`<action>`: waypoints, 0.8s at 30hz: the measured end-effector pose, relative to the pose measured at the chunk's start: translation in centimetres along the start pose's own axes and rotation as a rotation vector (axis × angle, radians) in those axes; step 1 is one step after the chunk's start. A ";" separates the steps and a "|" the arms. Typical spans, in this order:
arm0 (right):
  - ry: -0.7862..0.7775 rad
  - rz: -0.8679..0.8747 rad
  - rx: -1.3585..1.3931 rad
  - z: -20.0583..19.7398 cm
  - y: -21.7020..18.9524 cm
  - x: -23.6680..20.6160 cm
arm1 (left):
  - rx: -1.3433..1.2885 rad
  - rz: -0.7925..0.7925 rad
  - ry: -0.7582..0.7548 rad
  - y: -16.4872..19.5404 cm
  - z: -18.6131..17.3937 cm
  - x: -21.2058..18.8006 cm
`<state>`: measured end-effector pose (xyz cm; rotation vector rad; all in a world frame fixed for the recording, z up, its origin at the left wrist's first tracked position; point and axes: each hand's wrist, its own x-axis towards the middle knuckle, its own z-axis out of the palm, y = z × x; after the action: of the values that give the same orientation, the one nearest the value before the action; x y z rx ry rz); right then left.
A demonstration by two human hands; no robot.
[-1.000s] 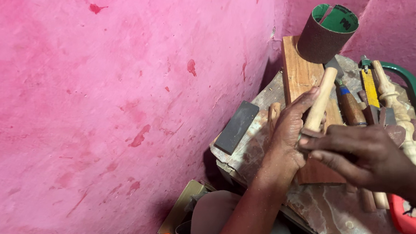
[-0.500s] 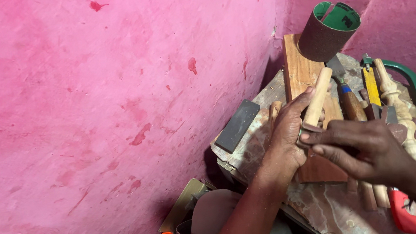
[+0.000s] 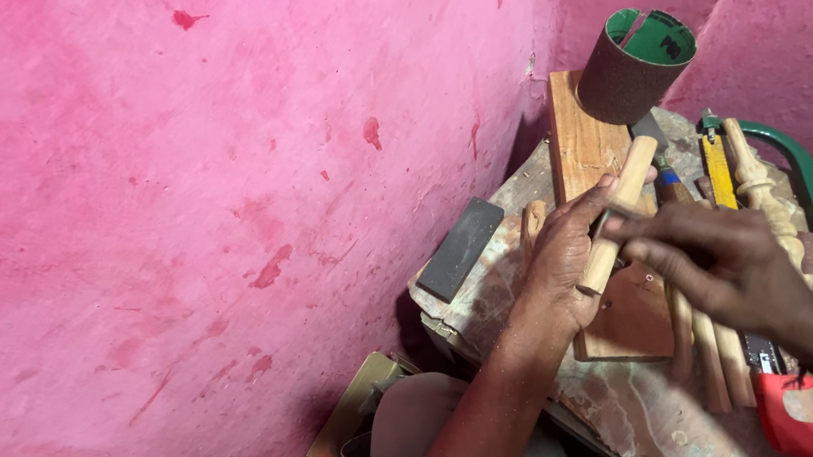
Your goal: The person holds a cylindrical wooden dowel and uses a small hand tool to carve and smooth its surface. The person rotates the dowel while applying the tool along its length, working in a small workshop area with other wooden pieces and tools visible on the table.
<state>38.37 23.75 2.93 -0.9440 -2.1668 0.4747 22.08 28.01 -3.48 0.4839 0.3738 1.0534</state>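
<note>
left hand [image 3: 562,264] fingers wrapped round pale wooden dowel [image 3: 618,212], angled over board [image 3: 583,144] on surface. right hand [image 3: 713,256] pinched small sanding scrap against it. dowel looked smooth; progress unclear.

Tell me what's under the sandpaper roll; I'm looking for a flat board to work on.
The sandpaper roll stands on the far end of a wooden board. The left hand and dowel cover the board's middle; its underside is hidden.
</note>
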 end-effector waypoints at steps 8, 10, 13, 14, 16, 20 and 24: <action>-0.078 0.048 -0.056 0.4 -0.8 -0.3 | 0.003 0.022 -0.040 0.4 0.4 -0.1; -0.083 0.037 -0.060 0.5 -0.9 -0.2 | 0.013 0.050 -0.061 0.6 0.3 -0.3; 0.020 0.043 -0.030 0.0 -0.4 0.3 | 0.011 0.040 -0.003 0.5 0.6 -0.2; 0.055 0.025 -0.012 -0.2 -0.3 0.4 | 0.005 0.045 0.016 0.3 0.9 0.0; 0.076 0.007 -0.001 -0.3 -0.1 0.3 | -0.016 0.020 0.061 0.1 1.0 0.2; -0.109 0.165 -0.115 0.6 -0.4 -0.5 | -0.079 -0.011 0.098 0.2 0.4 0.5; -0.106 0.339 -0.162 0.4 -0.1 -0.1 | -0.058 0.010 0.166 -0.1 0.1 0.5</action>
<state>38.07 23.60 2.61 -1.4166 -2.1708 0.5249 22.40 28.39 -3.49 0.3478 0.4863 1.1143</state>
